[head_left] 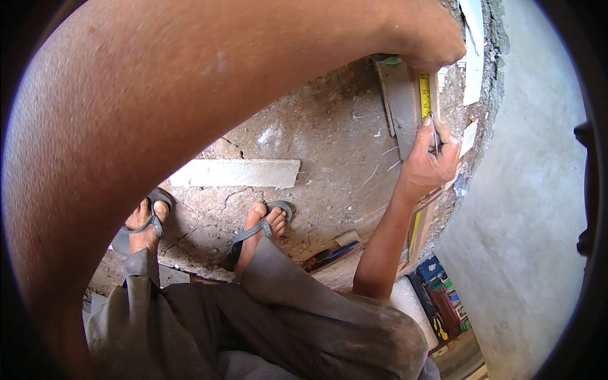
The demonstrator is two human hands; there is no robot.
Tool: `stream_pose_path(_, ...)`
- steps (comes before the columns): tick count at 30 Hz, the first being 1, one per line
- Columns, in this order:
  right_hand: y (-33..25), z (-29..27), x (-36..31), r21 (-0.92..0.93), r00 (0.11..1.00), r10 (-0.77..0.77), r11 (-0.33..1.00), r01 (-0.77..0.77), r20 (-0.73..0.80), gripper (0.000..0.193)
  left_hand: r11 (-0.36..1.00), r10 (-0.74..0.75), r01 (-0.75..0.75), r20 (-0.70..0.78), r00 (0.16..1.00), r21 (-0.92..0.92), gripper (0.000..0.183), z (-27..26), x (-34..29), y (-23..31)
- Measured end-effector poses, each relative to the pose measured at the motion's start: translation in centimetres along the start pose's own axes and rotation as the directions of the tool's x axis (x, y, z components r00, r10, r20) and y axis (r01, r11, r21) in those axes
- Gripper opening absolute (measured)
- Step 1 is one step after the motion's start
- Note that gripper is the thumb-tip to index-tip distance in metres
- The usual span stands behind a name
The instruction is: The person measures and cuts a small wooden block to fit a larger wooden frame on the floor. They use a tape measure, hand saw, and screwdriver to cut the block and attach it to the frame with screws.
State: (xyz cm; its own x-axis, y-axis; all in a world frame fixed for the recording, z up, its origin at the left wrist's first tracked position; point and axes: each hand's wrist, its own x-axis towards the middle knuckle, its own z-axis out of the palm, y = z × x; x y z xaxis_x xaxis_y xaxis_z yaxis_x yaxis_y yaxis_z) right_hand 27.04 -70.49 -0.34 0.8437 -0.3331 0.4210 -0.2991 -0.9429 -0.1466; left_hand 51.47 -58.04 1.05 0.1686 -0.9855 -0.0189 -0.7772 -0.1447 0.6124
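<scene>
A yellow tape measure blade (425, 92) lies lengthwise along a narrow wooden board (434, 95). My left hand (434, 39), its arm reaching across the top of the view, is closed over the far end of the blade; its fingertips are hidden. Nearer to me, my right hand (430, 161) pinches a thin pencil-like stick (436, 142) between thumb and fingers, close against the blade and board. More yellow blade shows below this hand, along the board's near part. A flat grey-brown board (398, 95) stands beside the narrow one.
A white strip (234, 173) lies on the cracked, dusty floor near my sandalled feet (256, 231). White scraps (472, 57) lie by the pale wall (525, 190) on the right. At lower right are tools with yellow handles (439, 329); a blue-and-brown tool (332, 253) rests near my knee.
</scene>
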Motion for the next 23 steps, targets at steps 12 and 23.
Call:
stream_pose_path(12,0.3,-0.4,-0.2,-0.062,0.998,0.048,0.997,-0.046,0.028,0.013,0.999,-0.026,0.025,0.052,0.998,0.034,0.029,-0.5,-0.3,0.2)
stream_pose_path(23,0.0,0.1,0.0,0.001,1.000,0.005,1.000,-0.005,0.003,0.010,0.997,-0.067,0.064,0.049,0.997,0.051,0.028,-3.4,-3.9,2.9)
